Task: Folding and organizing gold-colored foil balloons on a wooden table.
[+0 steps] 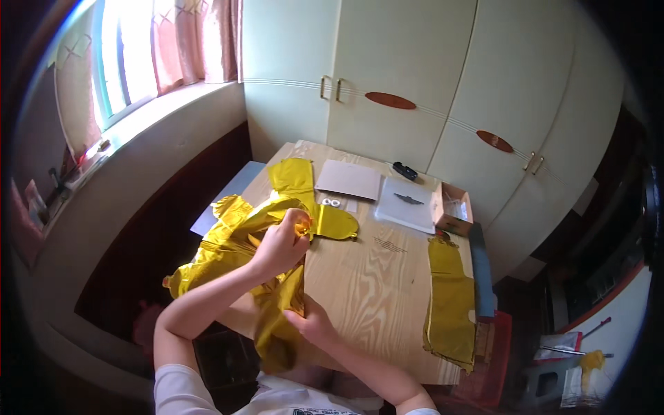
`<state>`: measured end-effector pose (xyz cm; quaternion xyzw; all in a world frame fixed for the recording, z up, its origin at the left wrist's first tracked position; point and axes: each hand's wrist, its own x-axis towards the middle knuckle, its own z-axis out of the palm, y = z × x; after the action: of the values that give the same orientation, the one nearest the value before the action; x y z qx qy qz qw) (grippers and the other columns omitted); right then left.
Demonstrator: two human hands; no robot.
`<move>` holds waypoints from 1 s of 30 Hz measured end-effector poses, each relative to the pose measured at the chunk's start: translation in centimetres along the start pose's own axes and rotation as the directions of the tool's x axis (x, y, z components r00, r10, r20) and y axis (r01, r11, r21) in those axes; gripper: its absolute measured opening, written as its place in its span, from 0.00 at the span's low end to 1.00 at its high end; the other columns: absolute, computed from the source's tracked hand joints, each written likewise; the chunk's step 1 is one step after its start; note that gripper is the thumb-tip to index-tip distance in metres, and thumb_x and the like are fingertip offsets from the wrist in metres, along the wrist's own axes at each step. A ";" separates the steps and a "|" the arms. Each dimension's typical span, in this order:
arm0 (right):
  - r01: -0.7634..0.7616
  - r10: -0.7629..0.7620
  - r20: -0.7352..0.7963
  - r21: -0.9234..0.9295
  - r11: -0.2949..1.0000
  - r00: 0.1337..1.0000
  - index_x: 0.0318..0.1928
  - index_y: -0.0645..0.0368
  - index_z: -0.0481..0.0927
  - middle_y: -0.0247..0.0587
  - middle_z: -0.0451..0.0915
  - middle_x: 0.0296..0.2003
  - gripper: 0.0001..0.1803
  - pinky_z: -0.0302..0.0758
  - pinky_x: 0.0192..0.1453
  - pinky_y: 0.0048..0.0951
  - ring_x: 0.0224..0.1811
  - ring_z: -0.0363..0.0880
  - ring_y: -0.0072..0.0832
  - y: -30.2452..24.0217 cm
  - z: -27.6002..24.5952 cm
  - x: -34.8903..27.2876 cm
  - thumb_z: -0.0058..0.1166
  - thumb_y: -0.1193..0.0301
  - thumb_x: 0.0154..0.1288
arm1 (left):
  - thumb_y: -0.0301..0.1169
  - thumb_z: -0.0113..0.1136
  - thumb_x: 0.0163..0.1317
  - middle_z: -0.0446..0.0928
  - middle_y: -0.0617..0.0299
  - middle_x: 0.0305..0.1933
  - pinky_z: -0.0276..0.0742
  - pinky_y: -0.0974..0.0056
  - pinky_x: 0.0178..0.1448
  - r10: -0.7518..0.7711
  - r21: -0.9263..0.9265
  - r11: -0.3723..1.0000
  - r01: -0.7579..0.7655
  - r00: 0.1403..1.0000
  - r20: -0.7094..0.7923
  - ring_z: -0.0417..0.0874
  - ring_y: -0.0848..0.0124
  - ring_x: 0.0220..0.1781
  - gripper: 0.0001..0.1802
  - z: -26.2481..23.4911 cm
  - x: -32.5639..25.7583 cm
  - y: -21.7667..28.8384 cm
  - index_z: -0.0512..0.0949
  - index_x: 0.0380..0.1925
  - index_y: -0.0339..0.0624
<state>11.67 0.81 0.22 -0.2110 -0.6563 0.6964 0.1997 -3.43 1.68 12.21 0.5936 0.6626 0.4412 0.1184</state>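
A large, limp gold foil balloon (232,238), crumpled and shiny, spreads over the table's left side and hangs past its near edge. My left hand (278,243) is closed around a bunched part of it, with a bit of orange showing by the fingers. Lower down, my right hand (315,324) pinches the edge of the hanging foil (278,332), which is blurred at its bottom. Behind my left hand, flat gold foil with rounded ends (337,223) lies on the wood; whether it joins the held piece I cannot tell.
Another folded gold foil piece (449,301) lies along the right edge of the wooden table (366,283). Toward the back are a white sheet (349,180), two small white rolls (330,203), a clear plastic packet (404,207), a black object (404,171) and an open cardboard box (453,225).
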 end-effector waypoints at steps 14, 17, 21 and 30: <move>-0.406 0.179 -0.391 -0.638 0.655 0.903 0.40 0.61 0.82 0.33 0.80 0.25 0.18 0.73 0.31 0.28 0.25 0.73 0.17 1.5 -19.0 -8.8 0.59 0.58 0.64 | 0.62 0.50 0.60 0.56 0.52 0.73 0.43 0.36 0.73 0.171 0.308 0.841 -0.445 0.758 0.630 0.49 0.48 0.76 0.41 10.4 -5.8 -8.5 0.59 0.69 0.54; -0.333 -0.054 -0.434 -0.759 0.560 0.899 0.54 0.58 0.74 0.43 0.76 0.47 0.30 0.71 0.52 0.37 0.49 0.73 0.33 0.3 -22.9 -5.7 0.58 0.48 0.60 | 0.64 0.45 0.61 0.53 0.54 0.74 0.40 0.34 0.73 0.146 0.389 0.781 -0.489 0.748 0.648 0.47 0.49 0.76 0.41 10.7 -8.0 -8.6 0.56 0.70 0.59; -0.383 -0.059 -0.401 -0.903 0.197 0.914 0.71 0.55 0.54 0.44 0.50 0.73 0.51 0.44 0.77 0.44 0.76 0.44 0.38 2.0 -27.4 -0.9 0.55 0.38 0.56 | 0.65 0.41 0.62 0.57 0.56 0.73 0.42 0.34 0.72 0.230 0.407 0.739 -0.537 0.768 0.598 0.50 0.50 0.76 0.39 11.2 -8.5 -8.8 0.61 0.68 0.58; -0.322 -0.158 -0.356 -0.924 0.205 0.921 0.64 0.49 0.69 0.39 0.66 0.65 0.33 0.57 0.72 0.41 0.70 0.60 0.34 5.3 -28.2 0.9 0.51 0.47 0.63 | 0.65 0.40 0.63 0.56 0.56 0.73 0.38 0.35 0.73 0.208 0.409 0.753 -0.515 0.777 0.594 0.50 0.50 0.76 0.39 10.7 -9.0 -9.2 0.60 0.69 0.60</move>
<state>26.56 24.36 -6.46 -0.4531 -0.8814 0.0823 0.1053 -0.01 -0.76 -3.97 0.8177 0.5707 0.0711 0.0233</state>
